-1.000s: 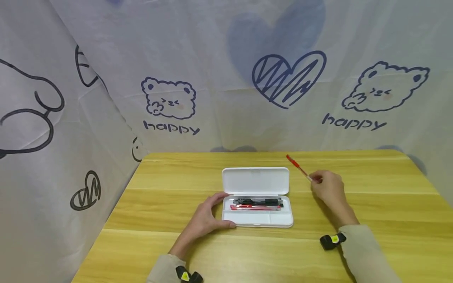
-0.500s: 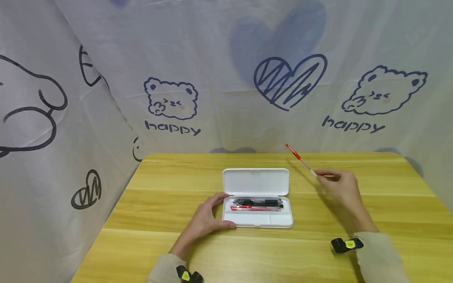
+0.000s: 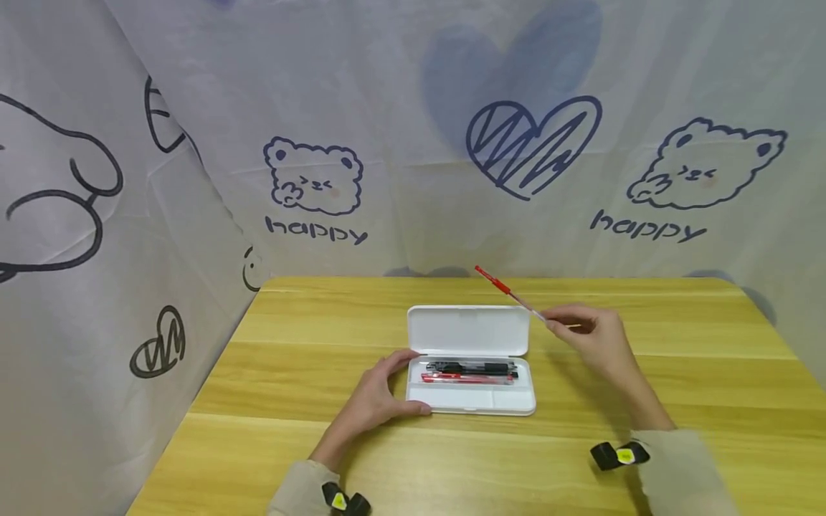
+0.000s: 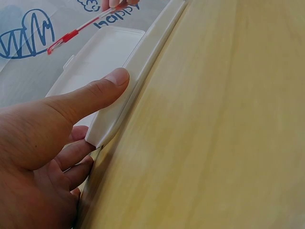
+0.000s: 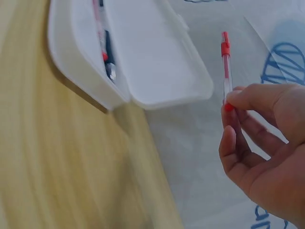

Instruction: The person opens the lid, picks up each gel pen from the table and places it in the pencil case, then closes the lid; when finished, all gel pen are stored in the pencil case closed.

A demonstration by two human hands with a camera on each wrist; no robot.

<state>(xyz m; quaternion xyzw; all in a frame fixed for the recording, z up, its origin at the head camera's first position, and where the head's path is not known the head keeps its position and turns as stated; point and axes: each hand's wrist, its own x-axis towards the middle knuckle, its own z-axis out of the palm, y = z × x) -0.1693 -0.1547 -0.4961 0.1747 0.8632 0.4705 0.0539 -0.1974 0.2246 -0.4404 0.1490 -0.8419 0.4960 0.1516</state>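
A white pencil case (image 3: 452, 398) lies on the table with its lid (image 3: 467, 331) raised behind it. My left hand (image 3: 374, 401) grips its left end, the thumb along the front wall and the fingers round the back corner, as the left wrist view shows closer. Between thumb and fingertips my right hand (image 3: 594, 340) pinches a clear-barrelled red pen (image 3: 500, 285) by one end. The pen slants up to the left, in the air beside and above the lid's right corner. Inside the case's rear compartment lie black pens (image 3: 477, 368) and a red pen (image 3: 452, 378).
The wood-grain table (image 3: 310, 337) runs back to a pale curtain (image 3: 413, 193) printed with hearts and bears. Another curtain side (image 3: 58, 344) hangs along the left edge. The case's front compartments (image 3: 510, 398) show bare white bottoms.
My right hand has lifted the red pen off the table, first rightward, then back left toward the case. My left hand has kept its hold on the case.
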